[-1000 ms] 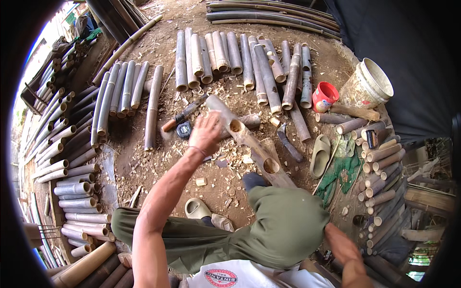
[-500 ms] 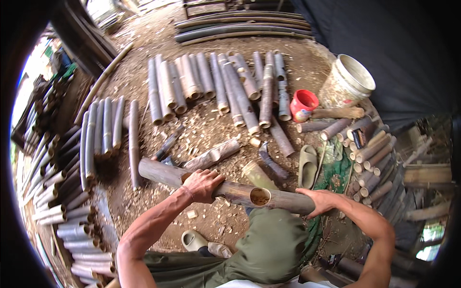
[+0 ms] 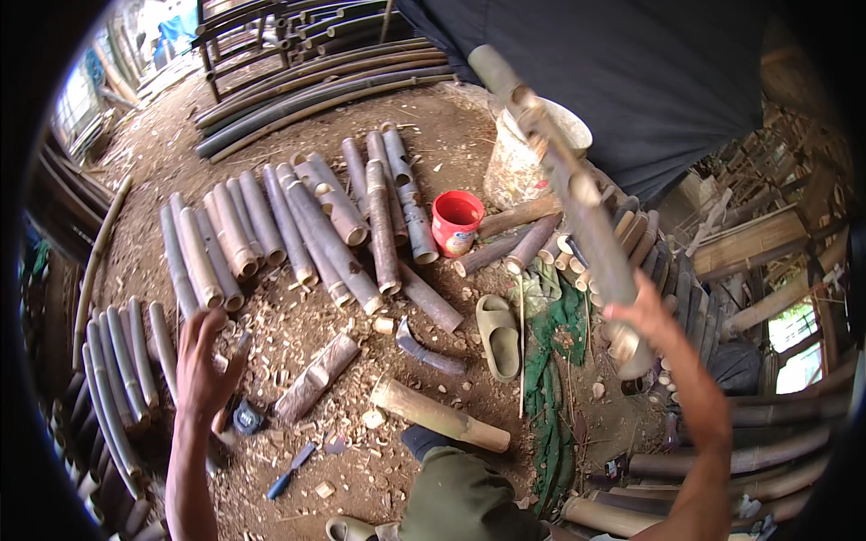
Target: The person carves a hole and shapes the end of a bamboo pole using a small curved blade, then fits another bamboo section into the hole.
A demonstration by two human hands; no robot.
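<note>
A long bamboo tube [image 3: 595, 230] with holes cut in its side is raised at the right, tilted, its far end in front of the white bucket [image 3: 519, 162]. My right hand [image 3: 651, 316] grips it near its lower end. My left hand [image 3: 206, 365] is apart from it, over the ground at the left, thumb and fingers spread. Beside that hand lie a dark tape measure [image 3: 248, 417] and a carved bamboo piece [image 3: 316, 379]. A blue-handled knife [image 3: 290, 471] rests on the chips nearer me. Before my knee lies a pale bamboo section [image 3: 442, 415].
Bamboo tubes [image 3: 262, 221] lie in a row ahead, with more at the left [image 3: 122, 361]. A red bucket [image 3: 456, 224], an olive sandal [image 3: 498, 338] and green netting [image 3: 552, 388] are right of centre. Stacked bamboo [image 3: 758, 460] fills the lower right. A dark sheet [image 3: 631, 81] hangs behind.
My left hand has let go of the bamboo tube and moved left. My right hand has swung the tube up and away to the right. The view has turned rightward.
</note>
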